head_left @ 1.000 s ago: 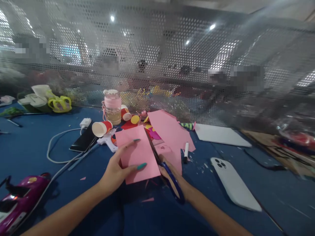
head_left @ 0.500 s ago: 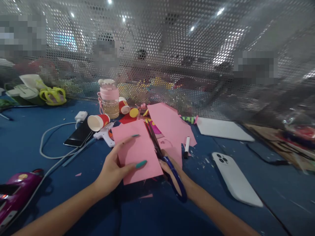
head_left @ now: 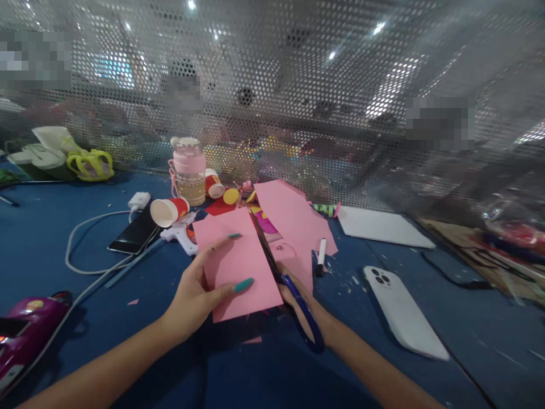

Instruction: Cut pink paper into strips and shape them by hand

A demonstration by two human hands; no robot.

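Observation:
My left hand (head_left: 199, 289) grips a pink sheet of paper (head_left: 242, 255) by its left side, thumb on top and some fingers hidden beneath. In my right hand (head_left: 313, 307) is a pair of scissors (head_left: 303, 307) with dark blue handles. Their dark blades run along the right edge of the sheet and look closed or nearly so. More pink paper (head_left: 285, 213) lies behind and under the scissors, one piece bearing a drawn curve. A white marker with a black cap (head_left: 321, 257) lies to the right of it.
A pink-lidded bottle (head_left: 189, 173), a red paper cup (head_left: 169, 211), a glue gun (head_left: 181, 234) and a black phone (head_left: 134, 232) with a white cable are at left. A purple toy car (head_left: 34, 329) sits nearer. At right are a white phone (head_left: 404, 312) and a white board (head_left: 383, 227).
The scissor blades have come closer together along the paper's right edge. My left hand keeps its hold on the sheet, and the view has shifted very slightly.

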